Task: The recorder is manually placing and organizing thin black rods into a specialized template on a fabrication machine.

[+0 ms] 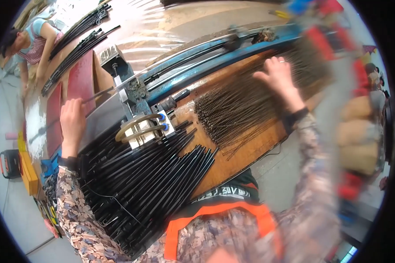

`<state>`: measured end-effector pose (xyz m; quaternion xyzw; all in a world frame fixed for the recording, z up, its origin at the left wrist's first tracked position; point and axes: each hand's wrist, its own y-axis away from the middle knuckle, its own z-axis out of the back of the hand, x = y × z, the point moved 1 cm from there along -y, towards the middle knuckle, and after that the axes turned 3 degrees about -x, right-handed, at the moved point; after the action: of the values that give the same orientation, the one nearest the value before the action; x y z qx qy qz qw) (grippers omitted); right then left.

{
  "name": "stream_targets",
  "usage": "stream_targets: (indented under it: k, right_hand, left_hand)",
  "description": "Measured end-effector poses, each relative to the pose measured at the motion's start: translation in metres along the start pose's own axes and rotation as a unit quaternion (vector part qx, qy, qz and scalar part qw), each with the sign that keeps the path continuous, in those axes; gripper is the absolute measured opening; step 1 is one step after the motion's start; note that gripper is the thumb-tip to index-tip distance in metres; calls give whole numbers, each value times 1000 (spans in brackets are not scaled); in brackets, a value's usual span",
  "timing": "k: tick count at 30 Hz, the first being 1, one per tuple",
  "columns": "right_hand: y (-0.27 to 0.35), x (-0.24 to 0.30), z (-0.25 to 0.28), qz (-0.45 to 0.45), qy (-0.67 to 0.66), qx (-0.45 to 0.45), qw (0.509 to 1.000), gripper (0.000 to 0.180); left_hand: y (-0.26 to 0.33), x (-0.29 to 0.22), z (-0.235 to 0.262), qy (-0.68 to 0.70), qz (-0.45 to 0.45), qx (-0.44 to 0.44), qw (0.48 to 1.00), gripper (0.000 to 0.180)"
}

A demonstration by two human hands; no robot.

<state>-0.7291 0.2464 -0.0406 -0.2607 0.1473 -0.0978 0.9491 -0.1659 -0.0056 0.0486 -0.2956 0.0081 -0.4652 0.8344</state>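
Wooden workbench (250, 153) carried a big heap of black rods (149, 184) beside the small press (138, 109), left hand (72, 118) clamped on one thin rod (98, 94) feeding it, right hand (278, 76) spread flat on coiled springs (237, 109), many unused.

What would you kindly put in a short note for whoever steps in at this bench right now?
Left hand: closed around a thin dark metal rod that points toward the small blue bench machine.
Right hand: open, fingers spread on the pile of thin coiled brown springs on the wooden benchtop.
Heap of long black metal strips lies in front, below the machine.
Done or left: cannot tell from this view; both piles look large.
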Motion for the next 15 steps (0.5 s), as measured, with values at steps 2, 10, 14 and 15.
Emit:
stream_targets:
  k: [2, 10, 14, 15]
  right_hand:
    - [-10, 20, -2, 38, -64, 36, 997, 46]
    - [-28, 114, 30, 209, -309, 183, 909, 35]
    - [-39, 120, 43, 237, -336, 216, 886, 24]
    - [-43, 121, 46, 239, -335, 214, 886, 24]
  left_hand:
    - [10, 4, 7, -38, 36, 32, 998, 23]
    - [23, -158, 67, 116, -5, 182, 976, 2]
    - [33, -173, 50, 128, -23, 179, 975, 11]
    - [36, -176, 48, 125, -22, 178, 976, 11]
